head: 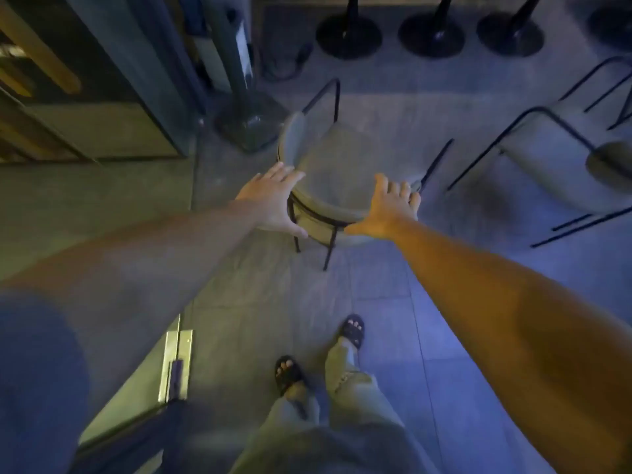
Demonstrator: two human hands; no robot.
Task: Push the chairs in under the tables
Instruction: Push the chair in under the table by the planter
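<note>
Two chairs show whole or nearly so: the near chair [337, 172] under the hands, and a second chair [561, 172] off to the right, with the thin frame of a third [608, 90] just behind that one. Three round black bases [349, 35] stand in a row at the top, with part of a fourth at the top right corner. One square-footed post [246, 111] stands just beyond the left fingertips. Two sandalled feet show at the bottom.

The floor [427, 319] is large grey tile, lit blue on the right and yellow-green on the left. A glass door with a metal hinge plate [176, 364] sits low on the left. The light is dim, and whether a tabletop sits on the post cannot be told.

Both arms reach straight forward and down. The left hand [273, 203] lies on the left end of the near chair's curved back, fingers spread wide and flat, thumb hanging below the rim beside the black frame. The right hand [388, 208] lies on the right end of the same back, fingers spread and curling over the rim, thumb pointing inward. Neither hand closes round anything. The seat lies beyond the fingertips, between the two hands, and the chair's front legs point away toward the post.
</note>
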